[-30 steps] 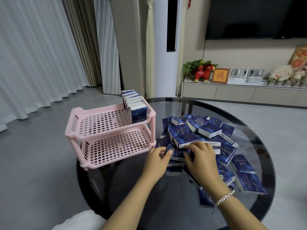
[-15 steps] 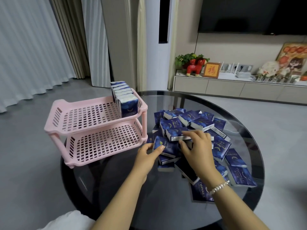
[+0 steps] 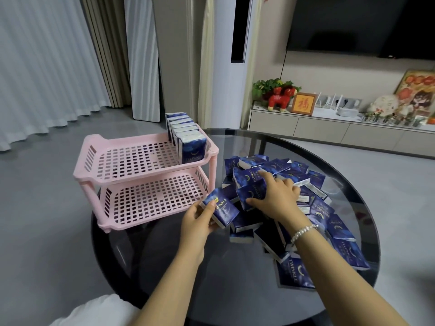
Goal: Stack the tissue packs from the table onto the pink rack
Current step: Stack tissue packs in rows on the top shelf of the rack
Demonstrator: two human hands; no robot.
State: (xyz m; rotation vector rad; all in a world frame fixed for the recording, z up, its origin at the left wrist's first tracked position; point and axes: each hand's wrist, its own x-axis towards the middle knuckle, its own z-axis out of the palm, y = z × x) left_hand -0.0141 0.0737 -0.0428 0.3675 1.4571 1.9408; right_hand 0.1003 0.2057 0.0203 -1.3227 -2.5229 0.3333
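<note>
Round dark glass bench (image 3: pixel 211 274) noted in a living room; grey floor around it. Behind it: a low cabinet (image 3: pixel 329 130) carrying a red toy animal (image 3: pixel 281 98), a green plant (image 3: pixel 266 87) and a small framed picture (image 3: pixel 303 104). A dark screen (image 3: pixel 362 24) is mounted on the wall above. White curtains (image 3: pixel 42 62) hang at the left.

Pink rack (image 3: pixel 146 177), two perforated tiers, stands on the left part of the bench. Upper tier: a row of tissue packs (image 3: pixel 186 137) is set upright on edge along its right side, packed face to face. Lower tier: nothing is seen in it.

A loose pile of blue tissue packs (image 3: pixel 313 208) lies on the bench just right of the rack, overlapping at mixed angles, some spilling toward the near right edge.

Left hand (image 3: pixel 196 222): fingers and thumb curled round one held pack (image 3: pixel 220 209), tilted, close to the front right corner of the rack's lower tier. Right hand (image 3: pixel 276 196): laid on the pile, thumb and fingers closed about a second pack (image 3: pixel 251 192) at the pile's left side. A beaded bracelet (image 3: pixel 303 231) is worn on the right wrist.
</note>
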